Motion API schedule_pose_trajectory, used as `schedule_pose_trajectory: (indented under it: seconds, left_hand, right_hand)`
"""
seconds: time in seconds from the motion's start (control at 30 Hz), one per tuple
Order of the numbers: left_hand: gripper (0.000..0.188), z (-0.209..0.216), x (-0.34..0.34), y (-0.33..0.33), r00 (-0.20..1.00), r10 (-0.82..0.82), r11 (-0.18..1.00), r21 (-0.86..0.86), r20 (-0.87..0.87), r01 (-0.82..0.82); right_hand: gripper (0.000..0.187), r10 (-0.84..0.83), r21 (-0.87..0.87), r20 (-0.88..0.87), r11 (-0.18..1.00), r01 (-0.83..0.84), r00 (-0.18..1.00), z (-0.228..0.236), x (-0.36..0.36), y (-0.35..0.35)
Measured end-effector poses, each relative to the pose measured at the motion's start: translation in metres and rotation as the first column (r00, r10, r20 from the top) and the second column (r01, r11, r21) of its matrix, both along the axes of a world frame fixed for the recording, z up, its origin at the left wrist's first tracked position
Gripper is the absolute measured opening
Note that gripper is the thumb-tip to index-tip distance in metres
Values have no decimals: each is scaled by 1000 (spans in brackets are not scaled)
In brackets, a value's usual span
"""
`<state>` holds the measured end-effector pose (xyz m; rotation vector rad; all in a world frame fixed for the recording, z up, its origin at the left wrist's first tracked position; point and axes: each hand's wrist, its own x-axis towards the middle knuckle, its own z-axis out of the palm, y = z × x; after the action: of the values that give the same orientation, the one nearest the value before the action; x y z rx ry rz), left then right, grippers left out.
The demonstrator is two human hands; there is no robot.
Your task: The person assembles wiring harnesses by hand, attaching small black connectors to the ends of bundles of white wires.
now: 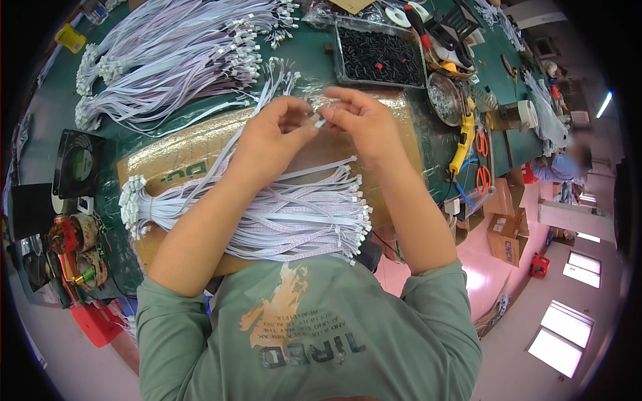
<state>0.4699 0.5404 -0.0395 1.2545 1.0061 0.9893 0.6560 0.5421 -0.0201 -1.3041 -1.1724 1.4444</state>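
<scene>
My left hand point(275, 137) and my right hand point(366, 125) meet above the cardboard, with thumbs and forefingers pinched close together. Between their fingertips is a small white connector point(319, 123); most of what it belongs to is hidden by the fingers. Below my hands lies a thick bundle of white ribbon cables point(287, 217) with white plugs at both ends, partly covered by my left forearm. A few loose ribbon cables point(273, 83) stretch out just behind my left hand.
Large cable bundles point(180, 67) fill the back left of the green table. A clear bin of small black pieces point(380, 57) stands behind my right hand. To the right are a yellow glue gun point(463, 140) and orange-handled scissors point(483, 177); a black fan point(79, 164) stands left.
</scene>
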Motion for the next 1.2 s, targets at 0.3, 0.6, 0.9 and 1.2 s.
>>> schedule_pose_trajectory:
  seconds: [0.3, 0.6, 0.9, 1.2]
  left_hand:
    - [32, 45, -15, -15, 588, -622, 573, 210, -517, 792]
    - [26, 39, -7, -27, 450, -683, 494, 89, -575, 865]
    - [24, 39, -15, -21, 476, -616, 525, 123, -627, 842]
    - [15, 39, 2, -23, 867, -407, 875, 148, -288, 460]
  right_hand:
    - [42, -129, 269, 710, 958, -98, 692, 22, 14, 19]
    - [32, -273, 303, 943, 940, -156, 190, 0, 54, 81]
    - [23, -314, 344, 934, 918, -196, 171, -8, 50, 90]
    - [21, -540, 587, 805, 786, -195, 247, -10, 61, 90]
